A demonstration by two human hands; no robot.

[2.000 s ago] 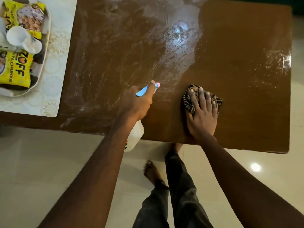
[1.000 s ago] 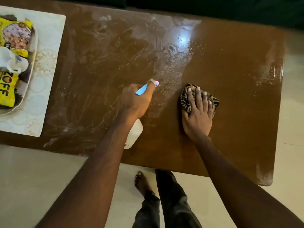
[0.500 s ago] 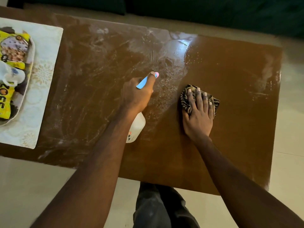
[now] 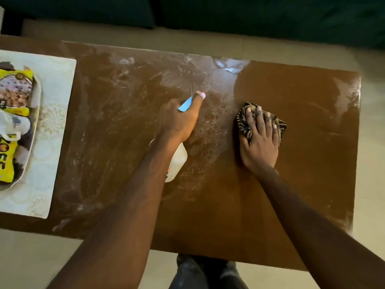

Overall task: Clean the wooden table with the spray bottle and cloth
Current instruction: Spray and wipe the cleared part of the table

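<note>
Head view: a person stands at the near long edge of the wooden table [image 4: 291,184], both arms reaching over it.
Landmark: the cloth [image 4: 243,124], a striped, bunched rag lying on the tabletop right of the middle.
Right hand [image 4: 260,142]: flat on top of the cloth, fingers straight and pressing it down, not gripping it.
Left hand [image 4: 179,122]: just to the left of the cloth, fingers curled round the neck of the spray bottle [image 4: 178,161], one finger lying along its top.
Spray bottle: held above the table with its pink nozzle [image 4: 203,95] pointing to the far side and its white body hanging back under the wrist.
Left of the cloth: whitish streaks, smears and droplets cover the wood as far as the place mat [image 4: 56,84].
Right of the cloth: mostly even brown wood, with pale patches at the far end.
Well left of the cloth: the place mat carries a tray [image 4: 37,122] with a yellow packet [image 4: 8,161] and a white cup.
Done, as I judge it: much of the top has been sprayed and at least smeared over.
Left to do: wiping the streaked stretch off, probably spraying and wiping the right end, and the wood under the mat if that is meant to be cleaned.
Stage: roughly midway, with spraying in hand and wiping waiting.
</note>
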